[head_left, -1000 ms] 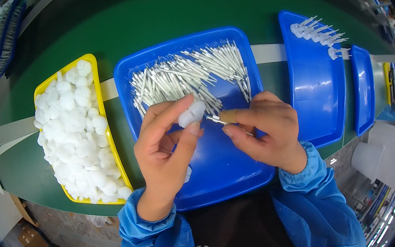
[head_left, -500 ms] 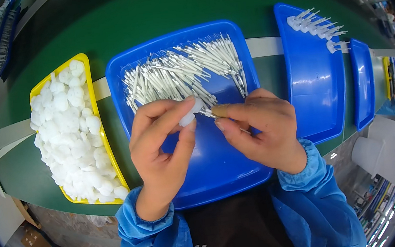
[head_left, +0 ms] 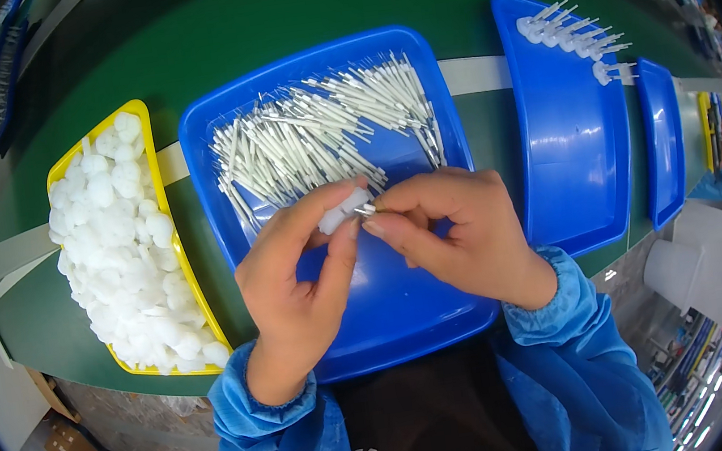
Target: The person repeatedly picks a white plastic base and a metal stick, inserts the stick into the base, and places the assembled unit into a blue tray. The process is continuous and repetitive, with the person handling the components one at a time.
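My left hand point(head_left: 290, 275) pinches a small white plastic piece point(head_left: 340, 213) between thumb and fingertips. Close against it, my right hand point(head_left: 465, 226) grips a thin white rod with a shiny metal end point(head_left: 365, 210). The rod's end meets the plastic piece or nearly so; I cannot tell whether it has gone in. Fingers hide most of the rod. Both hands are over a blue tray point(head_left: 415, 295), with many similar white rods point(head_left: 293, 148) heaped in its far half.
Left, a yellow tray point(head_left: 189, 265) is heaped with white plastic pieces point(head_left: 111, 247). Right, another blue tray point(head_left: 572, 168) bears a row of white pieces with rods sticking out point(head_left: 568, 38). Beyond it lies a narrower-looking blue tray point(head_left: 662, 148). All rest on a green table point(head_left: 219, 26).
My right hand has shifted slightly left, bringing the rod's metal end up to the plastic piece. The plastic piece has turned in my left fingers. The whole view has shifted slightly.
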Demonstrator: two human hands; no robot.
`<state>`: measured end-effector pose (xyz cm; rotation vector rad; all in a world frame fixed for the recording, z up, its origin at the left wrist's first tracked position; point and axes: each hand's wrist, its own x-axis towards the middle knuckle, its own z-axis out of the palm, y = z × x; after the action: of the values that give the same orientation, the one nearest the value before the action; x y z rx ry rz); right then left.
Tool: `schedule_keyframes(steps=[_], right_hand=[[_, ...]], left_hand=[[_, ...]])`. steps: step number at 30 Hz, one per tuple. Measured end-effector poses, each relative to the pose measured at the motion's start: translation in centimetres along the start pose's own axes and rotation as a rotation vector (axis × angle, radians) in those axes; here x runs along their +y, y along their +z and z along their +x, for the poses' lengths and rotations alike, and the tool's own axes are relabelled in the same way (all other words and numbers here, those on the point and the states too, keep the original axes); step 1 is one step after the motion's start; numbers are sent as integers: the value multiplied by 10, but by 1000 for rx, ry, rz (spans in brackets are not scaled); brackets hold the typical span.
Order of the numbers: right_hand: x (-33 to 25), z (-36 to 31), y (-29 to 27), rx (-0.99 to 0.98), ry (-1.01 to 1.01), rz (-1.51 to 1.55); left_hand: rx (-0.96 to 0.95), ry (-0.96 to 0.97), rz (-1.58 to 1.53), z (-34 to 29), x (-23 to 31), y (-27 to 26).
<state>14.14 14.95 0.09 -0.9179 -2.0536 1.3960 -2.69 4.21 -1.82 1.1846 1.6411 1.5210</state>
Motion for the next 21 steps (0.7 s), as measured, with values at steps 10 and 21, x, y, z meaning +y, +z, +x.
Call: schedule_keyframes(steps=[10, 21], right_hand=[[0, -1, 6, 260, -472, -695], [7, 4, -2, 110, -345, -276]], left_hand=[[23, 242, 407, 3, 5, -3], [-2, 251, 379, -2, 10, -2]])
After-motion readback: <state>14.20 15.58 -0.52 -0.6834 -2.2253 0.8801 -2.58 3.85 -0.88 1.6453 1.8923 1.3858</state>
